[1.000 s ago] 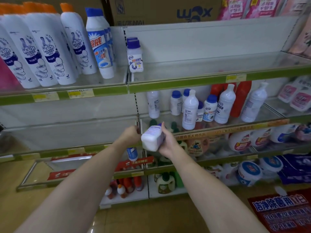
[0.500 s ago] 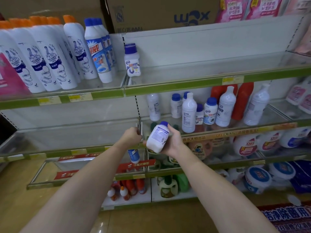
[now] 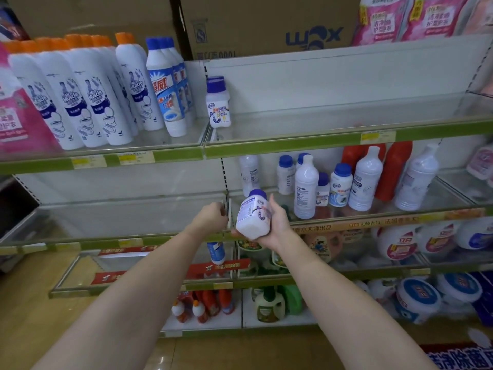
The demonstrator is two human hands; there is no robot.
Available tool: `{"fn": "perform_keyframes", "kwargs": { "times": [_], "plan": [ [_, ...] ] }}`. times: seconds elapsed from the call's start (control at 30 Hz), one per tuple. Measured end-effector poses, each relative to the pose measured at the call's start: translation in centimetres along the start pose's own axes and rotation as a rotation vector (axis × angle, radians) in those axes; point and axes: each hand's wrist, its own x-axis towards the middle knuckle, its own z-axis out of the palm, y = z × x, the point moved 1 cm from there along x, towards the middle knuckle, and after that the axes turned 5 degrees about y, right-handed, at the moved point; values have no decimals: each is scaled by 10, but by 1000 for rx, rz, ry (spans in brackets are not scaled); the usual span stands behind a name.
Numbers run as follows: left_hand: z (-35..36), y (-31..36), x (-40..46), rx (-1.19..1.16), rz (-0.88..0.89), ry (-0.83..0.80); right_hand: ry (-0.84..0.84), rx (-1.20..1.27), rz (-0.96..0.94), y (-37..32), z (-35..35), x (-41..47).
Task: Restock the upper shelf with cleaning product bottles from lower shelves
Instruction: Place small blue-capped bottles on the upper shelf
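A shop aisle is filling the frame: glass shelves with green price rails, cardboard boxes stacked across the top, a tan floor at the lower left. The upper shelf (image 3: 333, 121) is running across the upper half, and most of its right stretch is lying bare.

Compared with 1 second ago, the white bottle (image 3: 253, 216) with the blue cap is sitting higher and more upright at the centre of the frame, its cap now tipping up and away instead of lying sideways. That is suggesting the lift toward the upper shelf is under way, though the bottle is hanging in front of the middle shelf (image 3: 373, 209) edge, well below its target.

The right hand (image 3: 276, 227) is cupping the bottle from below and from the right, fingers curled round its body. The left hand (image 3: 212, 216) is staying just left of the bottle, fingers curled at the thin upright divider (image 3: 226, 206); whether it is actually pinching that divider cannot be told from this angle.

On the upper shelf, at the upper left, orange-capped white bottles (image 3: 80, 102) are standing in a tight row, blue-capped tall bottles (image 3: 165, 89) are standing beside them, and 2 matching small bottles (image 3: 217, 102) are standing just right of those, 1 behind the other. The middle shelf, right of centre, is holding a loose cluster of white bottles and 2 red ones. Lower shelves are carrying tubs and small bottles.
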Motion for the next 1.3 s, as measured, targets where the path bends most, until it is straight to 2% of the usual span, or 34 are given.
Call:
{"fn": "perform_keyframes", "kwargs": {
  "times": [0.1, 0.5, 0.57, 0.7, 0.8, 0.97, 1.13, 1.3],
  "plan": [
    [-5, 0, 2, -10, -2, 6, 16, -16, -13, 0, 5, 5],
    [-44, 16, 11, 12, 103, 164, 24, -378, -209, -25, 45, 1],
    [-60, 19, 12, -4, 115, 252, 11, -431, -255, -31, 56, -1],
    [-102, 28, 13, -47, 179, 552, -31, -463, -409, -56, 89, -10],
    [-133, 30, 17, -72, 230, 671, -72, -499, -514, -73, 120, -21],
    [-169, 30, 42, -31, 230, 676, -125, -565, -654, -99, 172, -30],
    [-185, 33, 68, -43, 222, 645, -106, -611, -762, -113, 214, -15],
    [-187, 29, 90, -70, 237, 588, -72, -646, -791, -123, 233, 24]
  ]
}}
